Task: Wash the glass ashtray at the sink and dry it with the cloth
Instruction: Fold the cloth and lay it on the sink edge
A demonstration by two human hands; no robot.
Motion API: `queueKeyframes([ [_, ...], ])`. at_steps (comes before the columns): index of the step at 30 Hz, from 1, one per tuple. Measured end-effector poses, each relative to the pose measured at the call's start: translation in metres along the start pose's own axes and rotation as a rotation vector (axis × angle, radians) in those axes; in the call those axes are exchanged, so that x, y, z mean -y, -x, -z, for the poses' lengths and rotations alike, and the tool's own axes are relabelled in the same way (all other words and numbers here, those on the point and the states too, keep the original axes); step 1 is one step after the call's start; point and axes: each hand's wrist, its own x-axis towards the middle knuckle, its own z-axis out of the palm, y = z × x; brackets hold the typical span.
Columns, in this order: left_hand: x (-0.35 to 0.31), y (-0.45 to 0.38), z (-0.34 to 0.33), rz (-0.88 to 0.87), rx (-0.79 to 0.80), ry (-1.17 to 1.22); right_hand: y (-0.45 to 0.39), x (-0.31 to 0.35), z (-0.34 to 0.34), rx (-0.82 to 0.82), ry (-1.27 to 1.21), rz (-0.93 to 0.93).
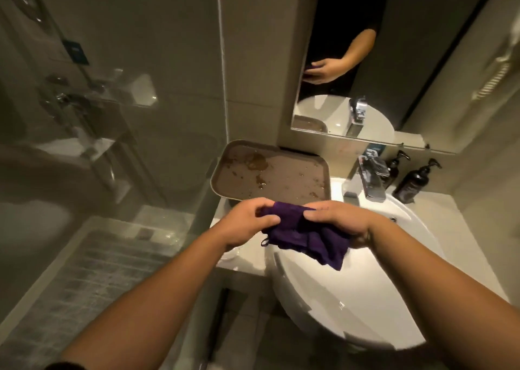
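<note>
At frame centre, the soft purple cloth (304, 234) is being gripped by curled fingers of left hand (247, 223) and right hand (340, 223); any fragile, slippery ashtray inside is hidden.

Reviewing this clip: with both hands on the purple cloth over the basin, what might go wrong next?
1. The ashtray itself is not visible; if it is wrapped in the purple cloth, wet glass could slip from the left hand and right hand into the white basin.
2. The cloth's lower corner hangs toward the basin and may get wet.
3. The brown tray carries wet patches, a poor spot for dried glass.
</note>
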Motion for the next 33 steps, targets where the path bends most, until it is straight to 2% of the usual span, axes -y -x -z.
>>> queueKeyframes([
  [2, -0.014, -0.002, -0.014, -0.043, 0.010, -0.004, 0.027, -0.012, 0.011, -0.013, -0.048, 0.017],
  [6, -0.038, 0.001, -0.049, -0.123, 0.139, -0.058, 0.080, -0.046, 0.039, -0.224, -0.083, -0.122],
  [9, -0.051, 0.005, -0.080, -0.171, 0.220, -0.160, 0.114, -0.073, 0.051, -0.319, -0.019, -0.169],
  [15, -0.069, 0.012, -0.144, -0.229, 0.270, -0.258, 0.177, -0.114, 0.062, -0.318, 0.084, -0.192],
  [17, -0.069, 0.015, -0.166, -0.231, 0.287, -0.269, 0.197, -0.124, 0.071, -0.284, 0.065, -0.144],
  [19, -0.068, 0.020, -0.187, -0.224, 0.297, -0.286, 0.213, -0.132, 0.080, -0.325, 0.094, -0.086],
  [25, -0.061, 0.041, -0.221, -0.210, 0.278, -0.466, 0.245, -0.132, 0.099, -0.491, 0.452, 0.032],
  [30, -0.062, 0.066, -0.223, -0.206, 0.402, -0.672, 0.254, -0.108, 0.070, -0.423, 0.612, 0.230],
  [33, -0.068, 0.071, -0.225, -0.096, 0.437, -0.564, 0.253, -0.093, 0.048, -0.340, 0.736, 0.278],
])
